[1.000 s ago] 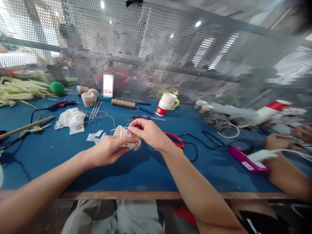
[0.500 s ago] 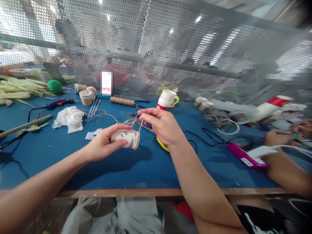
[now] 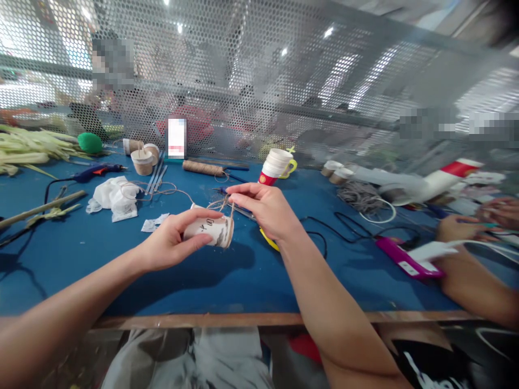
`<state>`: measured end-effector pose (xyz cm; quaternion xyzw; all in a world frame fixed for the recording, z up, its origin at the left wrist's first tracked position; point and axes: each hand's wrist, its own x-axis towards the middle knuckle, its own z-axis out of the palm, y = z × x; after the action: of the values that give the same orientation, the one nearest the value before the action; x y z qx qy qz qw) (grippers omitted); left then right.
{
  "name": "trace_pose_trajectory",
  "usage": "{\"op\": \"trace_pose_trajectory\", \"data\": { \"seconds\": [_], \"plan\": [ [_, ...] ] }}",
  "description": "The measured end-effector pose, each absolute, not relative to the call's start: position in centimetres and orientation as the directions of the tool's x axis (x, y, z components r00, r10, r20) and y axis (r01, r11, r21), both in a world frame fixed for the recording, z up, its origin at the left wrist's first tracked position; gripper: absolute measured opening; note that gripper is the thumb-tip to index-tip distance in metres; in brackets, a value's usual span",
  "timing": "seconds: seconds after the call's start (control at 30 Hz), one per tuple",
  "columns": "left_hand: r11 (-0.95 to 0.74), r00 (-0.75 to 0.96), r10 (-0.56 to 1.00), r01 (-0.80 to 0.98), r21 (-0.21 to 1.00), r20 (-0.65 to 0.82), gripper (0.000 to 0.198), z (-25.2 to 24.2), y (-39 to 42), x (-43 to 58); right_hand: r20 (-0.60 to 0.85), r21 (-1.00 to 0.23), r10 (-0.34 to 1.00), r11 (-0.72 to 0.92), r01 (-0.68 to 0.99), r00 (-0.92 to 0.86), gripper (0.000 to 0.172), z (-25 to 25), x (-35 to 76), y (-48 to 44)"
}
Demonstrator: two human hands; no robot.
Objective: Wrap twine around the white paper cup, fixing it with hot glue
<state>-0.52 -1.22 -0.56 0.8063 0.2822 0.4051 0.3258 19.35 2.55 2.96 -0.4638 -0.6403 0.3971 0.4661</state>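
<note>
My left hand [image 3: 172, 240] is closed round a white paper cup [image 3: 208, 231] with dark lettering, tipped on its side above the blue table [image 3: 194, 294]. The cup's rim points right, with brown twine along it. At the rim, my right hand [image 3: 261, 208] pinches the twine [image 3: 231, 209] between thumb and forefinger. From there the strand loops back left across the table. Under my right hand lie scissors with a yellow handle [image 3: 268, 239], partly hidden.
A twine spool [image 3: 203, 167], glue sticks [image 3: 157, 175] and twine-wrapped cups [image 3: 142, 162] lie farther back. Left are crumpled white tissue [image 3: 114, 197] and a blue glue gun [image 3: 95, 171]. Stacked paper cups [image 3: 275, 162] stand behind my right hand. A co-worker's arm [image 3: 474, 275] is at right, near a purple power bank-like box [image 3: 407, 258].
My right hand has drawn slightly left and down toward the cup rim, with the twine in its fingers. The cup has turned a little in my left hand.
</note>
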Motion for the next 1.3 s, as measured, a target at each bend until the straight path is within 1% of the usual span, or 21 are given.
{"op": "trace_pose_trajectory", "data": {
  "seconds": [0.2,0.47,0.67,0.8,1.0,1.3],
  "plan": [
    [-0.666,0.503,0.699,0.200,0.718,0.509,0.030,-0.42,-1.35,-0.57,0.210,-0.942,0.968,0.238,0.238,-0.138,0.017,3.06,19.33,2.45],
    [-0.691,0.507,0.679,0.194,0.696,0.532,0.030,-0.22,-1.40,-0.60,0.162,-0.948,0.968,0.206,0.241,-0.191,0.014,3.03,19.06,2.30],
    [-0.707,0.491,0.665,0.170,0.687,0.562,0.030,0.00,-1.60,-0.68,0.157,-0.945,0.967,0.207,0.254,-0.202,0.014,2.82,19.10,2.43],
    [-0.702,0.492,0.666,0.161,0.694,0.560,0.030,-0.08,-1.60,-0.64,0.153,-0.945,0.963,0.208,0.252,-0.221,0.015,2.71,19.04,2.52],
    [-0.678,0.473,0.692,0.166,0.716,0.545,0.029,-0.13,-1.60,-0.60,0.106,-0.951,0.962,0.172,0.255,-0.252,0.013,2.72,18.81,2.39],
    [-0.596,0.445,0.753,0.147,0.790,0.485,0.028,-0.37,-1.47,-0.75,0.075,-0.964,0.962,0.137,0.229,-0.262,0.014,2.42,18.73,2.62]
  ]
}}
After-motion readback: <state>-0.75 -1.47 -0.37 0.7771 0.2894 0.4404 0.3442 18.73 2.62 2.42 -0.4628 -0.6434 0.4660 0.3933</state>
